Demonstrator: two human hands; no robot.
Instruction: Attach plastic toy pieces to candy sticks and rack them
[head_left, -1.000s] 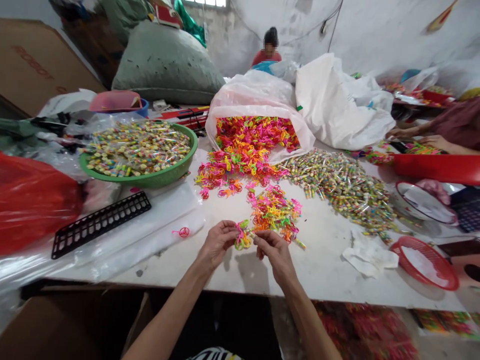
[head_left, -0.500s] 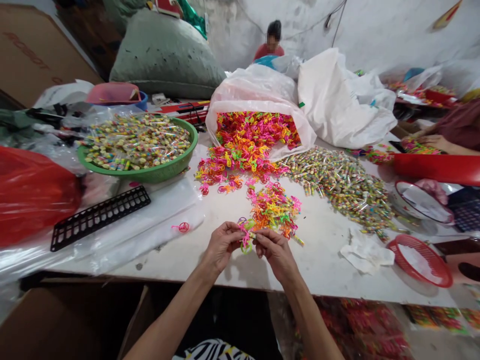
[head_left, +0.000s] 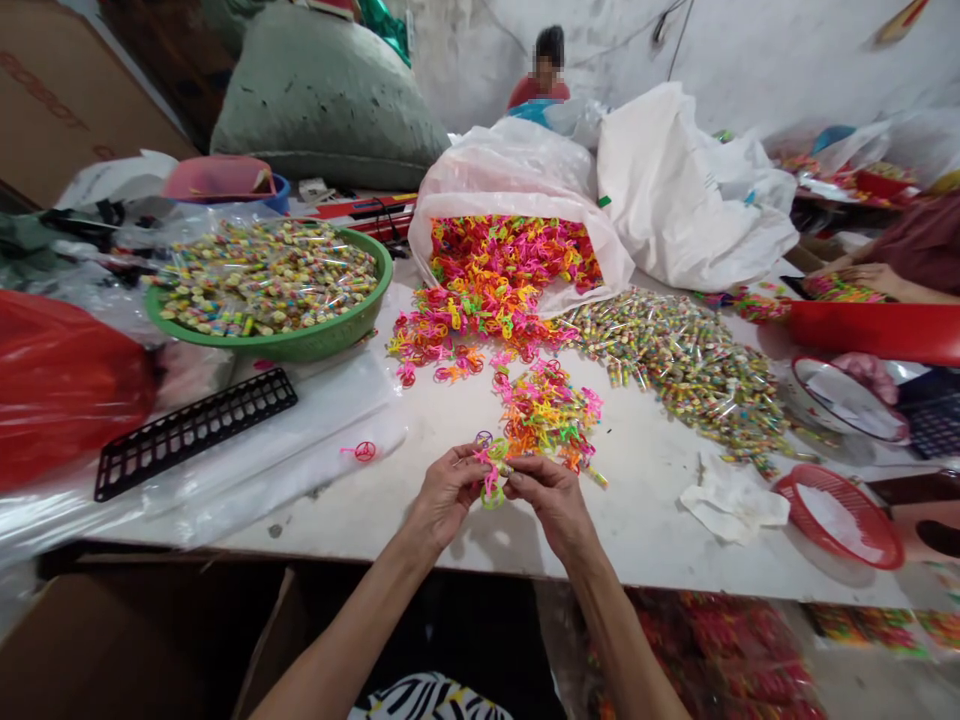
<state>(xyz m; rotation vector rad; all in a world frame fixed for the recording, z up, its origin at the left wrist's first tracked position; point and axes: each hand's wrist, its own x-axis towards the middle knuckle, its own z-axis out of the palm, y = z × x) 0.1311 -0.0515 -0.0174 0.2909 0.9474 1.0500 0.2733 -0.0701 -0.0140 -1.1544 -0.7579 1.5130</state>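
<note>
My left hand (head_left: 448, 493) and my right hand (head_left: 550, 497) meet over the near edge of the white table (head_left: 645, 520), both pinched on a small bunch of bright plastic ring toys (head_left: 491, 470). Just beyond my fingers lies a small heap of the same rings (head_left: 547, 410). Further back a clear bag (head_left: 517, 190) spills a large pile of rings (head_left: 495, 280). To the right of it spreads a pile of wrapped candy tubes (head_left: 686, 365).
A green basket (head_left: 300, 342) of candy tubes stands at the left, with a black slotted tray (head_left: 195, 430) and a lone pink ring (head_left: 364, 451) on clear plastic. A red bag (head_left: 67, 385) lies far left. Red baskets (head_left: 844, 515) and another person's hands (head_left: 862, 278) are at right. A person sits at the back.
My hands have drawn closer together and a little nearer to me, still working the bunch of rings. The view has dipped slightly.
</note>
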